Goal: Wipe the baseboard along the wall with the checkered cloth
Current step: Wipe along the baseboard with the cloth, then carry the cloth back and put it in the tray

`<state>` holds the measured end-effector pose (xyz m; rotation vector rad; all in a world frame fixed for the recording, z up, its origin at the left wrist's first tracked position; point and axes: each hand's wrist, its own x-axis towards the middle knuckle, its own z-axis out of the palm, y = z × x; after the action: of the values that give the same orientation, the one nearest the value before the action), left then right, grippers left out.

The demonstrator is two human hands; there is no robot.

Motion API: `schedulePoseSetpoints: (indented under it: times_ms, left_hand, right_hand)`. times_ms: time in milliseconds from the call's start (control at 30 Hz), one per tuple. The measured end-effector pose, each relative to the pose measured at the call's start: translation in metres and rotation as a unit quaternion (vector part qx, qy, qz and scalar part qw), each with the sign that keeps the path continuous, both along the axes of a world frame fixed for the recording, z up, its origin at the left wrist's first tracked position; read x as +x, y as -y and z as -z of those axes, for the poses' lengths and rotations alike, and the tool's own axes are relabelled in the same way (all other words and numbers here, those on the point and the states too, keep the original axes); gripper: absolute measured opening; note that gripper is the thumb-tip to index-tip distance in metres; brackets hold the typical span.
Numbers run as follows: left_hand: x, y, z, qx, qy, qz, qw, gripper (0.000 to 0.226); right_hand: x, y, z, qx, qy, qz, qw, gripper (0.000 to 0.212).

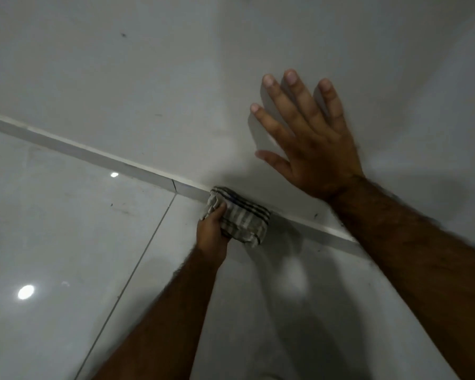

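Grey-striped checkered cloth (240, 218), bunched in the closed left hand (211, 231), presses mid-way on the narrow grey baseboard (107, 160), so the wiping seems partly done, while the open right hand (307, 138) leans flat on the white wall (176, 78).

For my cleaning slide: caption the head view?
Left hand presses checkered cloth against baseboard; right hand spread on wall.

Along the narrow grey-white baseboard strip (99, 157) to our left we have open run all the way to the frame's edge, with bare glossy pale floor tiles (66, 229) beside it. To our right, the strip passes under our right forearm, which crosses above it. Our right hand (310, 141) lies flat, fingers spread, on the plain white wall (148, 64). The crumpled checkered cloth (239, 215) in our left hand (211, 229) covers one short stretch.
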<state>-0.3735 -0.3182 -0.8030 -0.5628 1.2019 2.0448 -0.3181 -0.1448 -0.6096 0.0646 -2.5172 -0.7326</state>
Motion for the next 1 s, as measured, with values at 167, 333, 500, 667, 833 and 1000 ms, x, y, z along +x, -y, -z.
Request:
schedulePoseSetpoints:
  times_ms: [167, 333, 500, 667, 833, 1000]
  left_hand:
    - [0.021, 0.016, -0.081, 0.051, 0.01, 0.012, 0.999, 0.038]
    - [0.028, 0.027, -0.191, 0.092, 0.024, 0.039, 0.995, 0.042]
    - [0.03, 0.03, -0.339, 0.136, -0.007, 0.066, 0.989, 0.032]
    - [0.029, 0.038, -0.494, 0.05, -0.093, 0.172, 0.979, 0.03]
    - [0.031, 0.049, -0.629, -0.14, -0.259, 0.304, 0.906, 0.033]
    - [0.041, 0.06, -0.755, -0.139, -0.312, 0.345, 0.874, 0.038]
  right_hand:
    - [0.027, 0.022, -0.019, -0.201, 0.16, -0.04, 0.966, 0.06]
    - [0.043, 0.036, -0.091, -0.612, 0.236, 0.228, 0.719, 0.071]
    - [0.054, 0.04, -0.225, -0.844, 0.155, 0.325, 0.397, 0.04]
    - [0.068, 0.038, -0.366, -0.867, 0.084, 0.314, 0.379, 0.017]
    - [0.094, 0.044, -0.492, -0.801, 0.046, 0.309, 0.511, 0.024]
    - [0.128, 0.057, -0.613, -0.752, -0.014, 0.278, 0.598, 0.035]
